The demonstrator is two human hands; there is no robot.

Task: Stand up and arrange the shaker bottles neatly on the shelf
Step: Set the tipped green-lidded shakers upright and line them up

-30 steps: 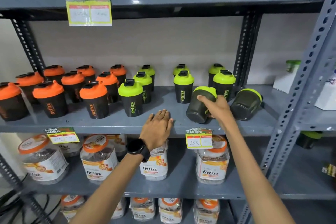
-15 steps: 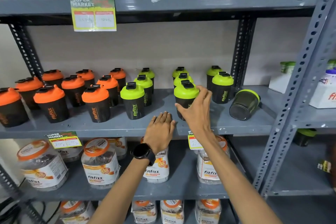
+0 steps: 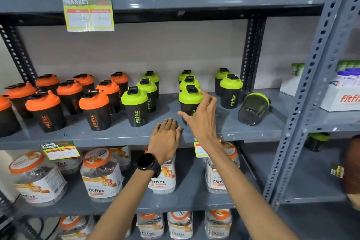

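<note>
Black shaker bottles stand on the middle grey shelf point(image 3: 253, 132): orange-lidded bottles point(image 3: 95, 111) on the left, green-lidded bottles point(image 3: 134, 107) on the right. One green-lidded bottle point(image 3: 190, 99) stands upright at the front of the middle column. My right hand point(image 3: 202, 119) hovers just in front and to the right of it, fingers spread, thumb across its lower body, not gripping. A last green-lidded bottle point(image 3: 253, 109) lies on its side at the shelf's right end, base toward me. My left hand point(image 3: 165, 136), with a black watch on the wrist, rests flat on the shelf's front edge.
A slotted grey upright point(image 3: 303, 103) bounds the shelf on the right; beyond it stand white boxes point(image 3: 342, 97). Clear jars with orange lids point(image 3: 101, 175) fill the shelf below. Price tags point(image 3: 88, 11) hang from the shelf edges. Bagged goods sit on the shelf above.
My right hand lifted the fallen green-lidded bottle, stood it upright at the front of the middle column, then loosened its grip. The left hand stayed on the shelf edge.
</note>
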